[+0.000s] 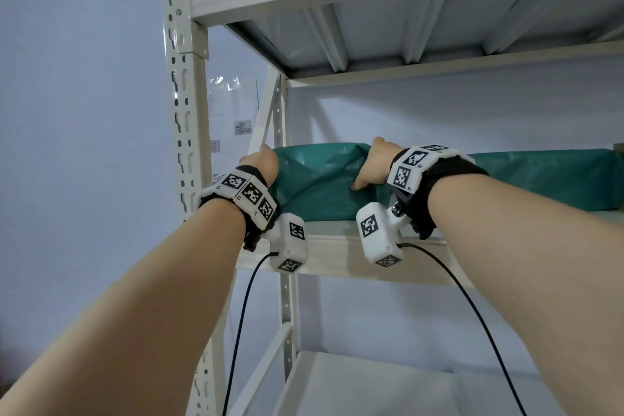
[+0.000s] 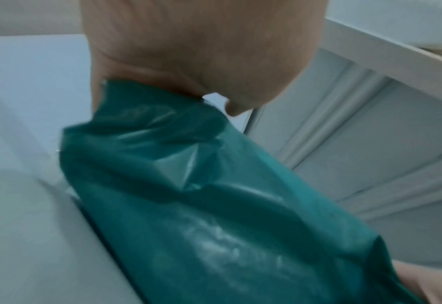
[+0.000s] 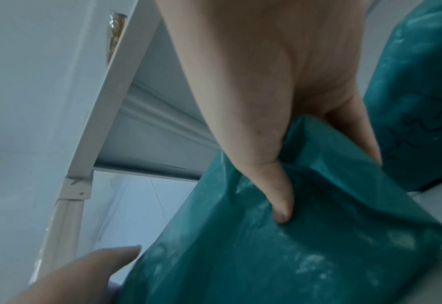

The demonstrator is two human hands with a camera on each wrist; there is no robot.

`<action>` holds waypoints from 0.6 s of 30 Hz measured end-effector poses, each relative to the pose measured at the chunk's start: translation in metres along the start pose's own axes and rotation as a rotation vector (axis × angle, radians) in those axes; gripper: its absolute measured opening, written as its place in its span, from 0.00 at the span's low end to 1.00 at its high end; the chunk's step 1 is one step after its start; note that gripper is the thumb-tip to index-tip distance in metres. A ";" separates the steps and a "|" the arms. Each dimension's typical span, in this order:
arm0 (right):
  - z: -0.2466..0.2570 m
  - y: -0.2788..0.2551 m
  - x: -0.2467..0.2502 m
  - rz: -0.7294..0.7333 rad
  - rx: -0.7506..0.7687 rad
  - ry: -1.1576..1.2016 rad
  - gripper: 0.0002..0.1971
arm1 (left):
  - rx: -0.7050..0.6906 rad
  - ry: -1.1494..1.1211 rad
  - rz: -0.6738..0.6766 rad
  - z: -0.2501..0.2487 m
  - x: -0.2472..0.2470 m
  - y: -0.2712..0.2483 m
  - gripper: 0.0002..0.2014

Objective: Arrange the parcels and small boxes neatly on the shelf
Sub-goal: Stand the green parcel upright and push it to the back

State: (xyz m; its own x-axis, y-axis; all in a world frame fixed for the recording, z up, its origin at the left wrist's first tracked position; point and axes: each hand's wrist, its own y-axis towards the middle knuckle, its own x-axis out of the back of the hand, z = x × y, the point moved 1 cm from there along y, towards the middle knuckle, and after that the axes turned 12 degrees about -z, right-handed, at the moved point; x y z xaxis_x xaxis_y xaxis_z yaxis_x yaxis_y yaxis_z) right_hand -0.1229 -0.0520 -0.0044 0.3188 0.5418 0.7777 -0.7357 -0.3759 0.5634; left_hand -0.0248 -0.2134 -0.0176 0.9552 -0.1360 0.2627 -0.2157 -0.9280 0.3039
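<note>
You are setting a teal plastic-wrapped parcel (image 1: pixel 317 179) down at the left end of the shelf (image 1: pixel 341 257), near its front edge, with your left hand (image 1: pixel 265 164) gripping its left top corner and your right hand (image 1: pixel 374 162) pinching a fold of wrap on its right side. I judge the next move calls for sliding it back square beside the second teal parcel (image 1: pixel 547 179) to its right before letting go. The shelf is pale metal racking against a plain light wall (image 1: pixel 84 78).
</note>
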 end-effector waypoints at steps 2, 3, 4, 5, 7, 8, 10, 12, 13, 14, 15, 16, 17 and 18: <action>0.003 0.002 0.009 -0.064 -0.018 0.077 0.34 | -0.016 -0.129 -0.074 -0.004 0.001 0.000 0.32; 0.005 0.004 0.015 -0.099 -0.037 0.133 0.33 | -0.041 -0.158 -0.092 -0.006 0.004 -0.002 0.34; 0.006 0.008 0.021 -0.145 -0.051 0.189 0.32 | -0.063 -0.192 -0.110 -0.011 0.008 -0.004 0.35; 0.008 0.012 0.027 -0.191 -0.062 0.243 0.31 | -0.077 -0.225 -0.124 -0.016 0.011 -0.005 0.35; 0.011 0.018 0.039 -0.287 -0.076 0.354 0.29 | -0.089 -0.317 -0.157 -0.027 0.019 -0.007 0.35; 0.011 0.021 0.045 -0.327 -0.083 0.409 0.28 | -0.102 -0.372 -0.162 -0.033 0.022 -0.008 0.35; 0.011 0.024 0.053 -0.385 -0.086 0.493 0.28 | -0.128 -0.473 -0.181 -0.042 0.026 -0.007 0.34; 0.011 0.027 0.057 -0.441 -0.071 0.532 0.28 | -0.157 -0.561 -0.187 -0.048 0.028 -0.009 0.27; 0.011 0.029 0.058 -0.468 -0.059 0.541 0.29 | -0.169 -0.599 -0.191 -0.050 0.027 -0.010 0.21; 0.011 0.030 0.059 -0.493 -0.042 0.550 0.29 | -0.180 -0.622 -0.193 -0.051 0.026 -0.011 0.17; 0.010 0.031 0.060 -0.511 -0.025 0.557 0.29 | -0.195 -0.637 -0.192 -0.053 0.025 -0.014 0.16; 0.009 0.032 0.060 -0.525 -0.012 0.564 0.28 | -0.211 -0.657 -0.188 -0.052 0.023 -0.016 0.18; 0.007 0.033 0.060 -0.534 -0.002 0.573 0.28 | -0.226 -0.673 -0.180 -0.052 0.021 -0.016 0.21; 0.005 0.034 0.059 -0.544 0.004 0.580 0.28 | -0.240 -0.683 -0.169 -0.051 0.018 -0.015 0.24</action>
State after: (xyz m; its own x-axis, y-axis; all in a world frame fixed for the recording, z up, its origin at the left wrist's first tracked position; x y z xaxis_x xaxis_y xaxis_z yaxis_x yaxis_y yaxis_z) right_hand -0.1261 -0.0369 0.0620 0.2698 0.9548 0.1247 -0.5637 0.0516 0.8244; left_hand -0.0148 -0.1841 0.0291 0.8757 -0.2561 -0.4095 -0.0183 -0.8648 0.5018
